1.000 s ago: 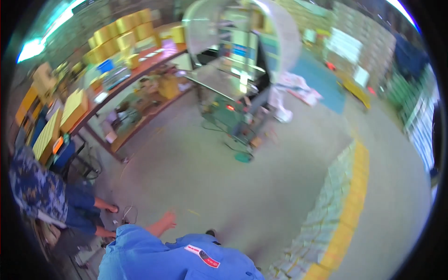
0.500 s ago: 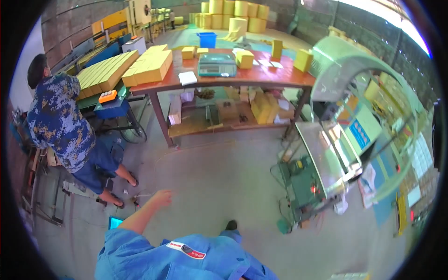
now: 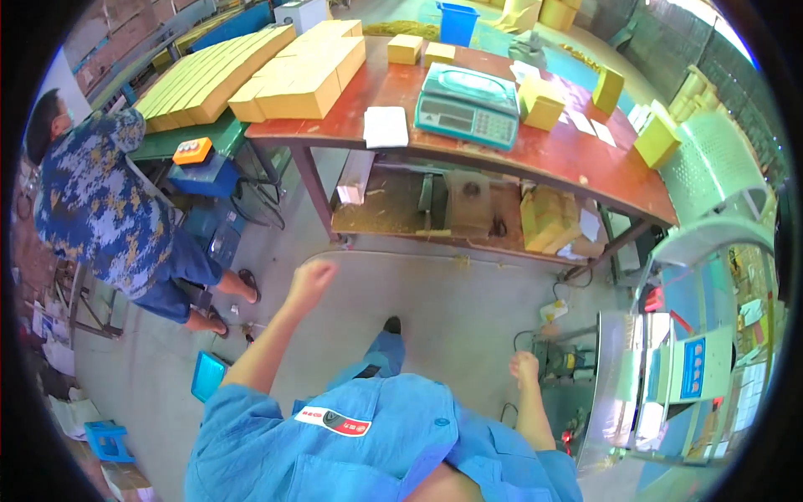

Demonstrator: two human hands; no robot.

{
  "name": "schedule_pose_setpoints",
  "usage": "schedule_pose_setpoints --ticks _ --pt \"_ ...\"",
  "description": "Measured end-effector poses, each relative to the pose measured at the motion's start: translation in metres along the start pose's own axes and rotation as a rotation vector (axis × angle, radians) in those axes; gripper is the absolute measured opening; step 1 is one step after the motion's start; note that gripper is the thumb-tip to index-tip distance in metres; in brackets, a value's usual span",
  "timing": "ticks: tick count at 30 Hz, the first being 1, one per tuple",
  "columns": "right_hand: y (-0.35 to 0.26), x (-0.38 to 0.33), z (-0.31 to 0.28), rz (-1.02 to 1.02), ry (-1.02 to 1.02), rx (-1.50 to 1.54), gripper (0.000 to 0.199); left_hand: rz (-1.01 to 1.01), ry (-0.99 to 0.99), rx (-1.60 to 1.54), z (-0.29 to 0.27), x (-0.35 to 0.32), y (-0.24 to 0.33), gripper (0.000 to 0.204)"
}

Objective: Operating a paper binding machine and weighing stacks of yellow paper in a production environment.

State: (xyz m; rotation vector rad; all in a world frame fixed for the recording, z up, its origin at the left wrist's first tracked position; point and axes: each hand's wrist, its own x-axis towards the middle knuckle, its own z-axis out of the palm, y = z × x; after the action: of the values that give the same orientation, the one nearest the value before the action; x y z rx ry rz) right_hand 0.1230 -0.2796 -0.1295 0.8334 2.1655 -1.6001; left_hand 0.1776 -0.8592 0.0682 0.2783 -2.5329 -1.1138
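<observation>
My left hand [image 3: 314,283] hangs in the air over the floor in front of the red table [image 3: 468,163]. Its fingers are curled in, and nothing shows in them. Lower and to the right is my right hand [image 3: 524,365], also curled and holding nothing that I can see. It is nearest to the metal-topped machine [image 3: 615,381] but apart from it. On the table stand a teal weighing scale [image 3: 468,105], a stack of white sheets [image 3: 386,127], and a group of yellow blocks [image 3: 305,88]. Another yellow block [image 3: 542,105] stands right of the scale.
A person in a camouflage shirt [image 3: 100,197] stands at the left by a green bench [image 3: 192,142] with long yellow stacks. An orange control box [image 3: 192,151] sits there. A perforated green drum [image 3: 715,155] adjoins the table's right end. A blue stool [image 3: 109,441] stands lower left.
The table and scale appear larger and closer. My left hand is higher in view, and my right hand has come into sight. The metal-topped machine has shifted toward the lower right.
</observation>
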Motion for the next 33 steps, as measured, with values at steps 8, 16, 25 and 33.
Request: schedule_pose_setpoints --ticks 8,16,25,33 --pt "-0.183 0.031 0.172 -0.012 -0.426 0.128 0.03 0.565 0.041 0.468 0.081 0.333 0.018 0.033" --pt "-0.204 0.104 0.156 0.176 -0.483 0.131 0.03 0.278 -0.324 0.546 0.089 0.412 0.009 0.043" --pt "-0.35 0.15 0.171 0.015 -0.705 -0.116 0.03 0.083 -0.122 0.354 0.092 0.414 0.011 0.013" --pt "-0.492 0.109 0.273 -0.423 -1.143 -0.099 0.031 -0.074 -0.012 0.152 0.088 0.404 0.013 0.017"
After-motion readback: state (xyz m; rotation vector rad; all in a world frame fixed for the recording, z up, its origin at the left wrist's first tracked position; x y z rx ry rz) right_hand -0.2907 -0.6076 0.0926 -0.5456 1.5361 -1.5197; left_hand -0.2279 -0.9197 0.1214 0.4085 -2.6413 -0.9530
